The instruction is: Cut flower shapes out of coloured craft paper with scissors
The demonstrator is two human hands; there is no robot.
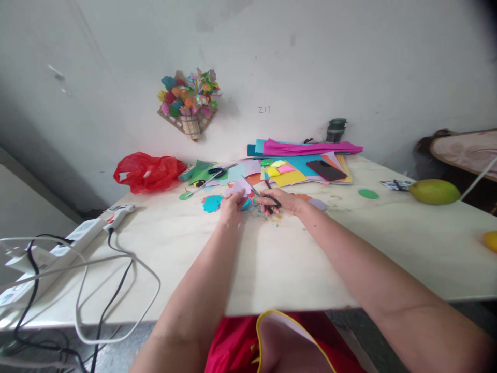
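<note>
My left hand (233, 201) pinches a light purple paper piece (238, 187) above the table. In my right hand (282, 201) are black-handled scissors (274, 200), their blades pointing up and left beside the purple paper. A blue scalloped paper piece (212, 203) lies just left of my left hand. Small coloured scraps (274, 221) are scattered under and in front of my right hand. A purple paper round (318, 204) and orange pieces lie to its right.
Coloured sheets (293, 177) and a dark phone (326, 170) lie at the back. A red plastic bag (147, 172) is back left, a power strip (79, 234) with cables at left. Toward the right are a green disc (368, 194) and a yellow-green fruit (435, 191).
</note>
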